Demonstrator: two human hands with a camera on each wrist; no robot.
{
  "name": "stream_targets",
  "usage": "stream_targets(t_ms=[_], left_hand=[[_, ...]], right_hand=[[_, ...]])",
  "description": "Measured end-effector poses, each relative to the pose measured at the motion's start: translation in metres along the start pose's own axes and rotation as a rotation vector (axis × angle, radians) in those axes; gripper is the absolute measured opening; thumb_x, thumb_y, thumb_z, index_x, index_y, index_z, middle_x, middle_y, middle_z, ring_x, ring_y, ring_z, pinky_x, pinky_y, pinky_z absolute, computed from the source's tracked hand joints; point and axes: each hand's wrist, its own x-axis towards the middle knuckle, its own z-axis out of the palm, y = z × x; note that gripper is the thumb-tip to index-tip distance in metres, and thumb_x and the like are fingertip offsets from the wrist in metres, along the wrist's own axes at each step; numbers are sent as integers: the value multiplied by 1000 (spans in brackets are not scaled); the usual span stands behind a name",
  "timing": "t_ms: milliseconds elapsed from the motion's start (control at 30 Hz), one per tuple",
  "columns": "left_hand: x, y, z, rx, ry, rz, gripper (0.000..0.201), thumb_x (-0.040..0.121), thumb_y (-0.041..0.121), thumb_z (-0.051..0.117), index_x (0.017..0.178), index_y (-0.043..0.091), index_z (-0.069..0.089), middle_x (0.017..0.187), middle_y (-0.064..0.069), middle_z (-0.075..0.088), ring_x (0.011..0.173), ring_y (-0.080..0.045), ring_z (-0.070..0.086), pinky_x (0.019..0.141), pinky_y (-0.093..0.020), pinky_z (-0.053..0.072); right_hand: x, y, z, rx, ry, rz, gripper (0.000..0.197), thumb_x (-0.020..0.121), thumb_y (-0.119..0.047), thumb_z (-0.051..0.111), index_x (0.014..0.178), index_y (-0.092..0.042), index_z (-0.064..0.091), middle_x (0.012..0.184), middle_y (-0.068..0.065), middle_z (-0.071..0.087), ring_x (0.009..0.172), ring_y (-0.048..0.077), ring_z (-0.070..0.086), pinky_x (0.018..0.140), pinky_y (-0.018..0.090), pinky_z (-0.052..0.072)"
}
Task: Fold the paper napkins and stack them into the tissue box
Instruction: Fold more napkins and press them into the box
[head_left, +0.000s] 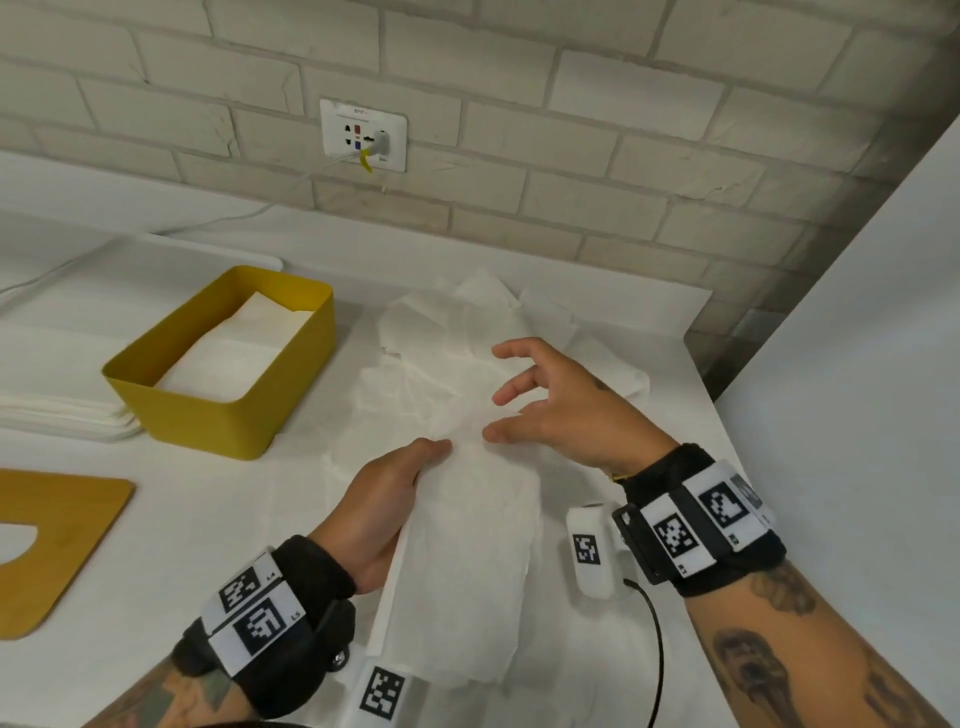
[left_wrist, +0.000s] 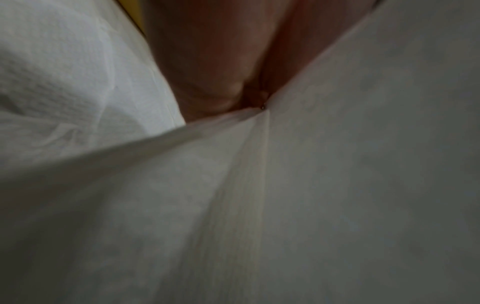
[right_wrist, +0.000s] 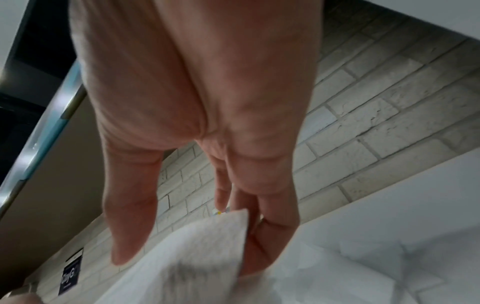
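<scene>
1. We see the left hand (head_left: 387, 506) holding the left edge of a long white napkin (head_left: 472, 551), which lies on the white counter (head_left: 218, 519) in front of us.
2. The right hand (head_left: 566, 405) hovers over the far end of that napkin with fingers spread wide and slightly bent (in the right wrist view a napkin corner (right_wrist: 207, 242) sits between thumb and fingers, though we cannot tell if they pinch it).
3. A loose pile of napkins (head_left: 467, 332) lies just beyond the hands.
4. The yellow tissue box (head_left: 228, 364) stands to the left, open, with folded napkins (head_left: 234, 348) inside.
</scene>
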Motion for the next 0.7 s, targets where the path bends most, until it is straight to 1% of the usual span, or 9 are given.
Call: stream_targets(t_ms=[100, 167, 233, 267, 333, 400, 500, 567, 700], left_hand=[[2, 0, -1, -43, 28, 26, 35, 104, 29, 51, 127, 7, 65, 112, -15, 77, 93, -30, 76, 80, -42, 57], [2, 0, 1, -65, 36, 46, 36, 105, 31, 49, 127, 8, 65, 112, -13, 77, 94, -28, 77, 81, -41, 56], [2, -1, 3, -76, 35, 63, 39, 107, 36, 45, 128, 10, 64, 116, -12, 76, 101, -29, 75, 85, -42, 56], [3, -2, 4, -81, 34, 67, 41, 107, 38, 43, 129, 11, 63, 118, -12, 75, 105, -30, 74, 88, -43, 55], [5, -5, 4, -99, 50, 77, 45, 107, 41, 41, 132, 10, 62, 119, -13, 75, 108, -31, 73, 92, -45, 54], [7, -7, 4, -125, 87, 92, 47, 107, 43, 41, 131, 9, 63, 117, -13, 76, 105, -30, 74, 90, -45, 55], [10, -9, 3, -161, 127, 101, 49, 107, 46, 42, 128, 8, 65, 114, -14, 76, 101, -31, 75, 86, -45, 57], [12, -9, 2, -197, 156, 117, 50, 106, 48, 42, 127, 9, 65, 113, -14, 77, 101, -31, 75, 86, -45, 57], [14, -5, 1, -309, 169, 154, 52, 106, 51, 39, 133, 13, 62, 120, -13, 75, 109, -33, 72, 90, -47, 56]], right_hand=[[-8, 14, 3, 166, 62, 51, 75, 75, -25, 89, 136, -40, 47, 116, -3, 63, 106, 10, 64, 88, 25, 54], [-13, 22, 11, 357, 97, 94, 70, 75, -15, 88, 132, -35, 52, 113, 8, 65, 106, 20, 68, 88, 33, 60], [-18, 28, 23, 493, 127, 140, 64, 76, -12, 87, 129, -31, 54, 107, 17, 69, 101, 29, 72, 89, 41, 61], [-21, 31, 29, 532, 141, 150, 62, 78, -13, 86, 128, -30, 54, 104, 17, 72, 97, 28, 74, 86, 39, 62], [-29, 34, 41, 551, 189, 165, 54, 80, -18, 85, 124, -30, 55, 97, 10, 76, 82, 14, 74, 69, 22, 58], [-38, 36, 52, 523, 242, 177, 48, 82, -24, 84, 119, -35, 56, 90, 5, 77, 70, 4, 68, 61, 15, 48], [-49, 41, 66, 514, 283, 192, 45, 82, -32, 83, 118, -35, 55, 84, 1, 75, 69, 2, 65, 70, 24, 47], [-55, 46, 74, 500, 290, 231, 49, 78, -42, 84, 117, -36, 55, 90, -1, 75, 76, 5, 68, 72, 26, 49], [-61, 49, 82, 480, 206, 309, 60, 66, -61, 84, 113, -37, 55, 101, -3, 74, 93, 10, 72, 76, 30, 57]])
